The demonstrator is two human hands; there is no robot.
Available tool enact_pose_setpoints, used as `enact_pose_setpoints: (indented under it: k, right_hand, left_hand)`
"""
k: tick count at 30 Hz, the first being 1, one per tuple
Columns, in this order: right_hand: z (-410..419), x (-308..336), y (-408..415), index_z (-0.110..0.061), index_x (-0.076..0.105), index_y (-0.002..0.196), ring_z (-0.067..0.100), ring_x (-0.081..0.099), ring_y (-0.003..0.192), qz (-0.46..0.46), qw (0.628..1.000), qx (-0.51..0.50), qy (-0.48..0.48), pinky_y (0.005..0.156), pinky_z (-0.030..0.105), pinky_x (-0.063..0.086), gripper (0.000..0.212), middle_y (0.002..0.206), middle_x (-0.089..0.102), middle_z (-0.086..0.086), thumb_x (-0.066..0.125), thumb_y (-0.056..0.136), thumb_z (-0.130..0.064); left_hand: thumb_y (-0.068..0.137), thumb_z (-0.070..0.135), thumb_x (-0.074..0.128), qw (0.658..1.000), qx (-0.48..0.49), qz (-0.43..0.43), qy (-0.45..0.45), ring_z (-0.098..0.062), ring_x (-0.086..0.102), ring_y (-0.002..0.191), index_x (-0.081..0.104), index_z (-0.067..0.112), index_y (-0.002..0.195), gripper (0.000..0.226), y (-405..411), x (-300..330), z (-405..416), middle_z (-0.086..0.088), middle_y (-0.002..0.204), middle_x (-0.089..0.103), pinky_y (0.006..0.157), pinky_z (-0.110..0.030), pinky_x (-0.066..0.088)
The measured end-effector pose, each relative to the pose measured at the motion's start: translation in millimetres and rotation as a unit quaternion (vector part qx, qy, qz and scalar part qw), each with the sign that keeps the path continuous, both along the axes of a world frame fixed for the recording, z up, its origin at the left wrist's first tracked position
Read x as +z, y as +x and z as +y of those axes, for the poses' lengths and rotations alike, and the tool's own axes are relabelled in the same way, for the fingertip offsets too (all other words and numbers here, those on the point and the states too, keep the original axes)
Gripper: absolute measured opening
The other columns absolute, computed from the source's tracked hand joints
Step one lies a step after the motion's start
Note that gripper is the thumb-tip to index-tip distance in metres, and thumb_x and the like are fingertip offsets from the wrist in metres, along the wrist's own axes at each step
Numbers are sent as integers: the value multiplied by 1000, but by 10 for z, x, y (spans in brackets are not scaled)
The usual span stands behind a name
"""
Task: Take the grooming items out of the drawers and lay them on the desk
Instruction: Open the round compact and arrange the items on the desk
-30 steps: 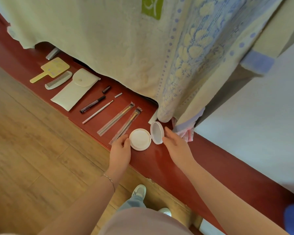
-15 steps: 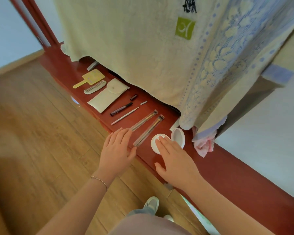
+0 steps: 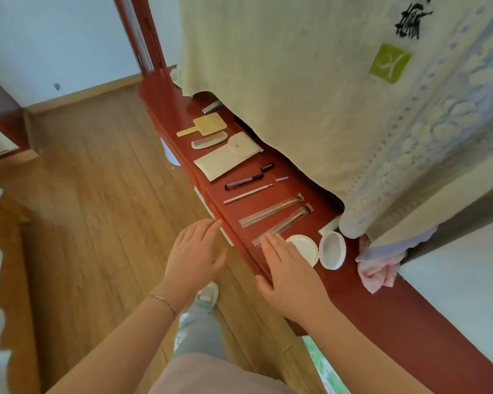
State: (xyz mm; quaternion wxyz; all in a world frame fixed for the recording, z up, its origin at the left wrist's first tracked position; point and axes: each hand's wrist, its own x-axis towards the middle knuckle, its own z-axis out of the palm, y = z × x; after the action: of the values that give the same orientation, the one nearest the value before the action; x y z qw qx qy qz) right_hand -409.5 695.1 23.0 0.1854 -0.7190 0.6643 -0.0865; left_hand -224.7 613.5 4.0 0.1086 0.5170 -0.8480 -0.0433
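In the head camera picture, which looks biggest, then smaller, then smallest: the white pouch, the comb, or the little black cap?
1. White pouch, biggest.
2. Comb.
3. Black cap, smallest.
All three lie close together on the desk, so nearness hardly changes this.

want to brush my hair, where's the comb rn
In the head view, the comb lies at the desk's far left end, between the yellow hand mirror and the white pouch.
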Motion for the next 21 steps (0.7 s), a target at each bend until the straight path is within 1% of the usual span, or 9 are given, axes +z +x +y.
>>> enact_pose_setpoints:
  k: [3,6,9,10,13,16,19,21]
  right_hand:
    - [-285,-68,6,-18,6,149,12,1,145,12,1000,-19,6,116,28,0,67,158,7,-2,38,94,-39]
    - [-675,-160,49,-17,8,149,13,4,145,16,998,-52,14,116,27,-1,67,158,9,-1,37,93,-39]
    - [-1087,-228,142,-13,18,148,17,15,144,41,995,-95,11,113,27,3,68,155,21,4,29,88,-44]
    - [-1225,-225,175,-12,20,147,17,17,144,40,993,-113,17,113,27,4,69,155,23,5,29,88,-45]
    - [-1543,-213,266,-15,12,149,13,7,145,26,983,-172,53,115,26,0,68,157,14,1,36,91,-43]
    - [-1787,-161,348,-17,8,149,11,4,145,18,965,-251,68,114,24,-5,68,158,9,-1,31,92,-45]
    - [-1920,-117,455,-20,4,149,11,0,145,-3,936,-334,109,117,28,1,67,158,3,-3,36,95,-43]
    - [-1951,-117,520,-22,0,149,11,-2,145,-12,919,-372,132,117,29,3,68,158,-1,-5,35,95,-44]
  left_hand:
    - [78,33,65,1000,-17,8,5,-19,53,117,52,14,128,55,1,-58,-339,-1,126,57,101,-32,35]
    - [80,36,61,999,-46,11,14,-19,50,121,51,14,129,55,10,-127,-854,-1,129,55,103,-34,35]
    - [80,41,49,995,-100,16,27,-19,52,118,52,15,127,54,15,-143,-1436,-1,126,57,102,-34,37]
    - [80,42,45,992,-121,16,35,-19,52,117,52,15,127,54,15,-140,-1620,0,125,57,101,-34,38]
    - [80,43,43,983,-176,26,46,-19,50,118,51,16,127,54,2,-139,-2105,0,126,56,101,-35,38]
    - [79,43,44,965,-253,19,58,-19,52,117,53,16,126,55,-41,-174,-2464,-1,124,58,100,-35,40]
    - [78,40,48,936,-346,15,67,-18,51,118,53,16,126,54,-115,-270,-2725,0,124,58,100,-36,43]
    - [79,40,48,920,-385,18,65,-18,52,117,54,15,125,53,-183,-310,-2842,-1,123,59,100,-35,42]
